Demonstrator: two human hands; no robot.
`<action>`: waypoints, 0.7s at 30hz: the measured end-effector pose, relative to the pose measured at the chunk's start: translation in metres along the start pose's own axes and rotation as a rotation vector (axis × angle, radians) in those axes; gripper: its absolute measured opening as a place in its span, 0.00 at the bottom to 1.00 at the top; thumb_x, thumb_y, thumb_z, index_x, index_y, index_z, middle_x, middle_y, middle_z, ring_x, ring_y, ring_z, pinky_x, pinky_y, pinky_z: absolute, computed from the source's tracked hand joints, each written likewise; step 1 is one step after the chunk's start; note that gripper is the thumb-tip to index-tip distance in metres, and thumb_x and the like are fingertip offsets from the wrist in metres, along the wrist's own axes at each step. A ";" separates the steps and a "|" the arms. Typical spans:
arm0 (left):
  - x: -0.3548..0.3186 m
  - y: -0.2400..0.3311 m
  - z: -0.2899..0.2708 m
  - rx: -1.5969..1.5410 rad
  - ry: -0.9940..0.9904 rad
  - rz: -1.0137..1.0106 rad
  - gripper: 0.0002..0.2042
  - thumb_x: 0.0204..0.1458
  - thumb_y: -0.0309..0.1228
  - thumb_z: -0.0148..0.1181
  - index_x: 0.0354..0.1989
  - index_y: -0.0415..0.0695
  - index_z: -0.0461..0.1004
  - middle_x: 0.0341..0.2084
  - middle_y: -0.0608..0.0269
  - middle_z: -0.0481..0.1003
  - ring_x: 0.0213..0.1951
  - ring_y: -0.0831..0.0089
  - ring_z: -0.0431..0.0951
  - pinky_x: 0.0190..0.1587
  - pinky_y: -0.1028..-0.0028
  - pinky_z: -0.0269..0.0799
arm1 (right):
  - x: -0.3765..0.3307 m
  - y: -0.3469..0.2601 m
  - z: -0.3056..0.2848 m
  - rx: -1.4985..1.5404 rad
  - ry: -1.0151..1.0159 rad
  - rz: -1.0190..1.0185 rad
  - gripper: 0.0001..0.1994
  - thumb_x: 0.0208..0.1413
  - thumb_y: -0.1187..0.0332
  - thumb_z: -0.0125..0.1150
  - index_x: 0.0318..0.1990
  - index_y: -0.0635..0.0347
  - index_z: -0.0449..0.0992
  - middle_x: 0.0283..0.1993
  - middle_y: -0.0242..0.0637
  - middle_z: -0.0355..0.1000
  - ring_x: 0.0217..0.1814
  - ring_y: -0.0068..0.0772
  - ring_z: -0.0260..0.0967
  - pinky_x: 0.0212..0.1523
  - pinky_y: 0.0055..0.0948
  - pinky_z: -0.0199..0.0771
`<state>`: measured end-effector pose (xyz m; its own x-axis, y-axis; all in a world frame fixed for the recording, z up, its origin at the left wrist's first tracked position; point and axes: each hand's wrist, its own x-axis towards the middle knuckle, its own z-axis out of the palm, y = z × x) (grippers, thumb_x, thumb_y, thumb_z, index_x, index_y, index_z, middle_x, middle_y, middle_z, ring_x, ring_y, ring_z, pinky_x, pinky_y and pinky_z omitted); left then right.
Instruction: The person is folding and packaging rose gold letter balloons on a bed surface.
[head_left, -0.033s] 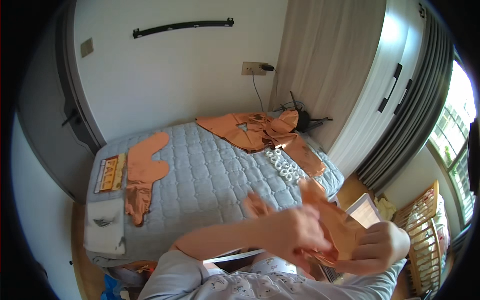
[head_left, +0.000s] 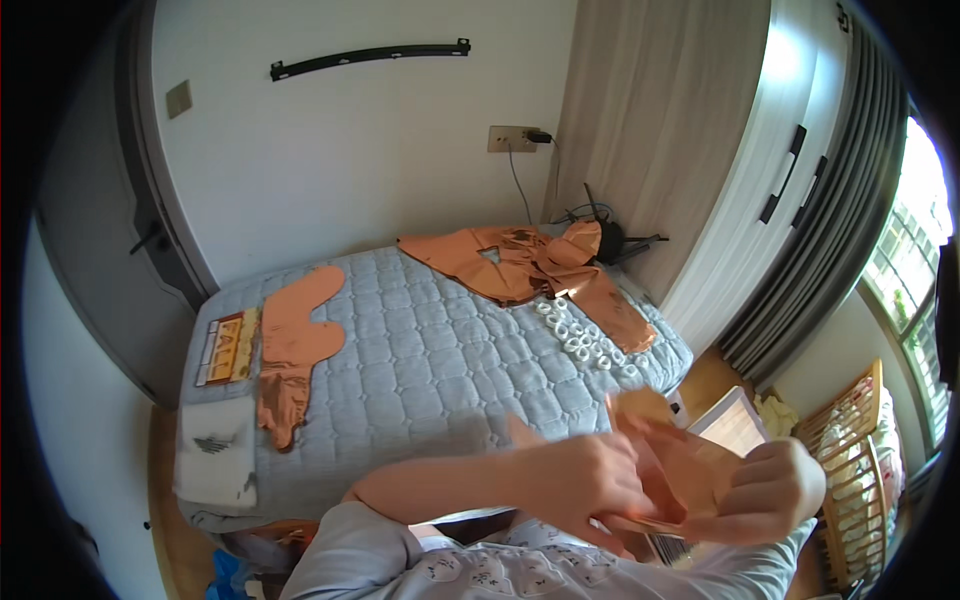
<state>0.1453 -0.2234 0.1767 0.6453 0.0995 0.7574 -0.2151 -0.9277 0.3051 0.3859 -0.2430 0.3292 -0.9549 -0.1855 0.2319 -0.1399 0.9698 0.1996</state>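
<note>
A copper-coloured, uninflated foil balloon [head_left: 700,470] is held low at the right, in front of the bed's near edge. My left hand [head_left: 590,485] reaches across and pinches its near edge, slightly blurred. At the other side my right hand [head_left: 770,495] has its fingers curled tightly round the foil. A strip of the balloon sticks out past my left hand. Another flat copper foil balloon [head_left: 300,340], with a curved outline, lies on the left of the bed. Several more copper foil balloons [head_left: 490,265] overlap at the far right.
Small white rolls [head_left: 583,352] lie on the grey quilted bed [head_left: 430,360] beside the balloons. A printed card [head_left: 228,350] and a white sheet [head_left: 215,450] are on the left edge. Black stands [head_left: 607,240] sit in the back corner; a wooden slatted cot [head_left: 855,490] stands at right.
The view has shifted slightly. The balloon's upper part has bent over a little between my hands, and both hands keep their grip.
</note>
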 end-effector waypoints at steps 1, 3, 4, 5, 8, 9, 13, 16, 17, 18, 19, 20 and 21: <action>-0.002 0.014 0.007 -0.023 -0.004 -0.032 0.18 0.49 0.44 0.71 0.44 0.47 0.81 0.26 0.60 0.78 0.32 0.57 0.80 0.39 0.62 0.74 | 0.000 -0.007 -0.005 -0.021 0.047 0.046 0.13 0.49 0.66 0.72 0.44 0.53 0.85 0.20 0.19 0.68 0.17 0.13 0.67 0.16 0.16 0.57; -0.021 0.041 0.013 0.000 0.011 -0.125 0.15 0.51 0.40 0.70 0.43 0.46 0.82 0.26 0.59 0.79 0.32 0.56 0.81 0.37 0.62 0.75 | -0.005 0.003 -0.002 -0.006 0.122 0.029 0.12 0.49 0.65 0.72 0.42 0.53 0.86 0.20 0.20 0.71 0.16 0.14 0.68 0.15 0.18 0.57; -0.037 0.051 0.012 -0.009 -0.015 -0.327 0.15 0.53 0.37 0.69 0.47 0.47 0.81 0.31 0.61 0.81 0.33 0.59 0.81 0.38 0.65 0.76 | -0.012 0.010 -0.002 0.104 0.077 0.115 0.10 0.50 0.65 0.73 0.41 0.53 0.87 0.22 0.23 0.75 0.16 0.16 0.69 0.15 0.19 0.58; -0.049 0.058 0.008 -0.031 -0.051 -0.514 0.16 0.55 0.35 0.68 0.51 0.48 0.80 0.36 0.64 0.82 0.35 0.62 0.82 0.38 0.68 0.77 | -0.018 0.012 -0.001 0.204 0.028 0.219 0.09 0.52 0.64 0.73 0.40 0.53 0.87 0.24 0.26 0.78 0.17 0.17 0.70 0.14 0.21 0.58; -0.097 0.072 -0.006 0.104 -0.067 -0.826 0.13 0.59 0.32 0.66 0.51 0.43 0.79 0.34 0.63 0.83 0.32 0.67 0.83 0.34 0.72 0.76 | -0.014 0.067 0.046 0.316 0.099 0.271 0.10 0.48 0.59 0.77 0.36 0.51 0.88 0.21 0.28 0.76 0.25 0.34 0.78 0.27 0.32 0.74; -0.111 0.076 -0.007 0.101 -0.074 -0.851 0.13 0.59 0.32 0.66 0.51 0.43 0.79 0.34 0.63 0.83 0.32 0.67 0.83 0.34 0.72 0.76 | 0.007 0.077 0.048 0.340 0.079 0.418 0.10 0.48 0.61 0.78 0.36 0.54 0.87 0.23 0.31 0.77 0.24 0.37 0.77 0.26 0.32 0.73; -0.146 0.093 -0.017 -0.188 0.562 -1.125 0.10 0.64 0.33 0.61 0.45 0.38 0.79 0.30 0.67 0.81 0.29 0.80 0.78 0.33 0.76 0.74 | 0.088 0.159 0.127 0.518 0.236 0.358 0.25 0.45 0.55 0.82 0.48 0.58 0.82 0.32 0.37 0.74 0.31 0.35 0.70 0.33 0.34 0.70; -0.173 0.091 -0.047 -0.095 0.799 -1.281 0.09 0.66 0.32 0.58 0.48 0.41 0.78 0.33 0.70 0.79 0.31 0.85 0.75 0.35 0.79 0.72 | 0.149 0.205 0.190 0.215 0.231 0.381 0.21 0.52 0.54 0.75 0.48 0.55 0.81 0.36 0.38 0.75 0.37 0.41 0.74 0.41 0.38 0.75; -0.179 0.086 -0.057 -0.123 0.891 -1.233 0.10 0.66 0.32 0.58 0.50 0.40 0.77 0.36 0.69 0.79 0.34 0.84 0.76 0.40 0.79 0.73 | 0.160 0.218 0.219 0.109 0.311 0.307 0.20 0.55 0.55 0.72 0.50 0.54 0.80 0.39 0.39 0.76 0.40 0.44 0.75 0.44 0.40 0.76; -0.185 0.084 -0.066 -0.140 0.992 -1.189 0.12 0.66 0.31 0.57 0.52 0.38 0.75 0.39 0.68 0.79 0.37 0.83 0.76 0.45 0.79 0.75 | 0.176 0.217 0.242 0.126 0.315 0.295 0.20 0.55 0.55 0.72 0.50 0.54 0.80 0.39 0.39 0.76 0.40 0.44 0.75 0.44 0.40 0.76; -0.188 0.084 -0.074 -0.107 1.014 -1.206 0.13 0.66 0.31 0.57 0.55 0.38 0.74 0.42 0.66 0.79 0.39 0.82 0.76 0.45 0.78 0.75 | 0.190 0.213 0.262 -0.017 0.456 0.256 0.19 0.57 0.57 0.68 0.54 0.51 0.78 0.42 0.40 0.76 0.40 0.46 0.75 0.45 0.43 0.77; -0.193 0.088 -0.084 -0.067 1.038 -1.221 0.15 0.66 0.30 0.57 0.58 0.38 0.73 0.44 0.65 0.79 0.40 0.82 0.77 0.46 0.77 0.75 | 0.203 0.205 0.275 -0.160 0.600 0.212 0.19 0.59 0.59 0.65 0.57 0.49 0.75 0.45 0.42 0.76 0.40 0.48 0.75 0.45 0.45 0.77; -0.204 0.090 -0.092 -0.017 1.020 -1.340 0.20 0.66 0.31 0.58 0.63 0.37 0.69 0.41 0.61 0.80 0.39 0.79 0.79 0.44 0.75 0.75 | 0.204 0.191 0.290 -0.075 0.455 0.345 0.22 0.60 0.60 0.62 0.62 0.49 0.71 0.52 0.43 0.74 0.48 0.51 0.75 0.51 0.48 0.76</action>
<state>-0.0732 -0.2943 0.1031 -0.3361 0.9417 0.0133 0.0415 0.0008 0.9991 0.0886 -0.0493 0.1383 -0.7308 0.0741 0.6786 0.1942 0.9756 0.1026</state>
